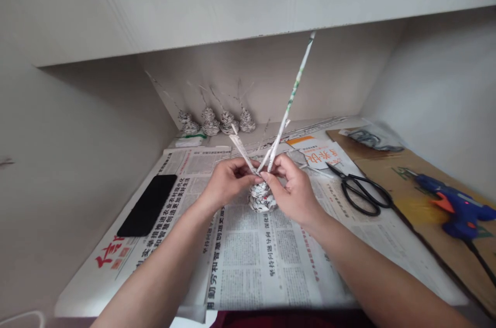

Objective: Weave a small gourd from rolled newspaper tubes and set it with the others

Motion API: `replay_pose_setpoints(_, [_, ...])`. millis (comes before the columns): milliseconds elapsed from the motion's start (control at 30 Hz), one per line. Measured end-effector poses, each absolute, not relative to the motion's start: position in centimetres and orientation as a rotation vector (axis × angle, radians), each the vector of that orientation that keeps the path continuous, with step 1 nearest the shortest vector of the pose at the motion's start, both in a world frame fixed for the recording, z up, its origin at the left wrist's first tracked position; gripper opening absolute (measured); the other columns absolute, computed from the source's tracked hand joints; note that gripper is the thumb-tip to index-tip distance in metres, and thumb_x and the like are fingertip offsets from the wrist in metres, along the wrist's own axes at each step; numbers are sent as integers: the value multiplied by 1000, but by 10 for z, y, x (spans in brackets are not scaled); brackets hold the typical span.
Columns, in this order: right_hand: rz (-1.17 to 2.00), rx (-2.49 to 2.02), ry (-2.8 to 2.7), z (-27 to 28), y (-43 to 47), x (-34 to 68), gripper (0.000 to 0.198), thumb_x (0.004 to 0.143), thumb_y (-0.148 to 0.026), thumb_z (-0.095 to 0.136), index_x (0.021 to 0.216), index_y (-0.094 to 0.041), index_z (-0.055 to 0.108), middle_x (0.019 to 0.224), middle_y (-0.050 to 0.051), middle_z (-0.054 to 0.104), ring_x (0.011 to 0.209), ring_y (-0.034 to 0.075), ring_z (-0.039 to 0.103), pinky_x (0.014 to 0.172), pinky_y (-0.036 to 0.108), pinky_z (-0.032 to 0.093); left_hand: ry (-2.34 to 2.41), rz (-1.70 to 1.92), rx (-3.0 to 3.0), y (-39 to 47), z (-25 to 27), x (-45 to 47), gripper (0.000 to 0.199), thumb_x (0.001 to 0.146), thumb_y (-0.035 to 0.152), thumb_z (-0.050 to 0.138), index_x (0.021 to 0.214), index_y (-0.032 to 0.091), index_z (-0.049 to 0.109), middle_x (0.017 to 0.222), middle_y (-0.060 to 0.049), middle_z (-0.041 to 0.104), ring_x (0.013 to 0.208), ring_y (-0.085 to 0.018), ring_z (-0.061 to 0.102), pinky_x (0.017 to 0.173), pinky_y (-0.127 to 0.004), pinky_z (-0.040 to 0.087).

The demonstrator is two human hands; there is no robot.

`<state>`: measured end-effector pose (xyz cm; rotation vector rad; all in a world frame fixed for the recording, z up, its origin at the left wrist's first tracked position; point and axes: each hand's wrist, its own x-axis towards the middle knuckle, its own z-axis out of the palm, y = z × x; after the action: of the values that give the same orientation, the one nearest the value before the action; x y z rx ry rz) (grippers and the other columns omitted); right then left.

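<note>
- The woven paper piece (pixel 263 200) is upright over the newspaper (pixel 248 266) (whether its base touches, I cannot tell), between left hand (pixel 232 182) and right hand (pixel 294 188), neither clearly nearer
- Left hand pinches its top from the left; right hand pinches the right side, thumb in front
- The long paper tube (pixel 296 85) rises beside the right hand, long axis leaning right and away
- A clear bag (pixel 392 138) on the cardboard (pixel 411 188) holds something coiled (pixel 365 137), too blurred to name
</note>
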<state>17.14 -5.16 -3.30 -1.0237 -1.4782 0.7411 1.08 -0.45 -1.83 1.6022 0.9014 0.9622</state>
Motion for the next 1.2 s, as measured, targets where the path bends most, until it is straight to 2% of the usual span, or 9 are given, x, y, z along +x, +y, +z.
replay_pose_setpoints(200, [756, -1068, -1417, -33, -49, 174, 11, 86, -29, 61, 89, -23, 52, 86, 2, 69, 81, 18, 68, 72, 31, 51, 938, 1020, 1655, -5, -19, 12, 25, 61, 26, 84, 79, 14, 70, 67, 0, 66, 62, -12, 59, 61, -24, 47])
replay_pose_setpoints(333, [761, -1127, -1407, -32, -49, 175, 14, 84, -32, 63, 83, -23, 52, 78, 1, 67, 74, 18, 66, 67, 30, 49, 930, 1039, 1670, -3, -19, 10, 27, 62, 26, 84, 81, 15, 69, 67, 0, 65, 62, -12, 59, 62, -24, 48])
replay_pose_setpoints(433, [808, -1059, -1474, -28, -50, 178, 9, 87, -30, 59, 84, -23, 54, 75, -1, 64, 69, 15, 62, 63, 28, 47, 925, 1005, 1676, -2, -19, 9, 33, 62, 26, 84, 88, 15, 68, 69, 0, 66, 62, -13, 59, 63, -26, 50])
replay_pose_setpoints(500, [792, -1010, -1544, -24, -50, 181, 8, 90, -28, 54, 88, -23, 60, 82, 0, 66, 74, 15, 62, 67, 29, 47, 921, 992, 1679, -1, -20, 9, 33, 62, 26, 83, 90, 15, 68, 73, -1, 67, 65, -14, 60, 65, -27, 51])
replay_pose_setpoints(633, [769, -989, -1586, -23, -46, 185, 19, 94, -29, 49, 93, -23, 66, 92, 2, 67, 86, 16, 62, 78, 30, 46, 921, 984, 1685, 0, -21, 6, 33, 62, 26, 84, 88, 16, 66, 76, -2, 67, 67, -14, 61, 66, -27, 50])
replay_pose_setpoints(800, [898, -1016, -1451, -31, -42, 185, 26, 94, -40, 49, 93, -21, 66, 87, 3, 68, 80, 17, 63, 74, 30, 49, 837, 906, 1686, -1, -19, 6, 28, 63, 28, 83, 80, 15, 64, 75, -2, 67, 69, -15, 61, 67, -28, 50])
replay_pose_setpoints(1000, [905, -1056, -1305, -39, -42, 180, 35, 91, -52, 49, 86, -22, 64, 80, 3, 67, 75, 18, 62, 72, 30, 50, 898, 1106, 1636, -8, -12, 14, 31, 59, 27, 85, 62, 15, 57, 75, -4, 68, 71, -17, 63, 65, -29, 50])
replay_pose_setpoints(1200, [1008, -1047, -1140, -50, -34, 179, 36, 86, -57, 54, 79, -23, 61, 83, 3, 66, 74, 18, 62, 73, 32, 51, 975, 1194, 1715, -12, -16, 17, 28, 61, 28, 83, 61, 16, 58, 72, -3, 70, 70, -17, 65, 67, -29, 52])
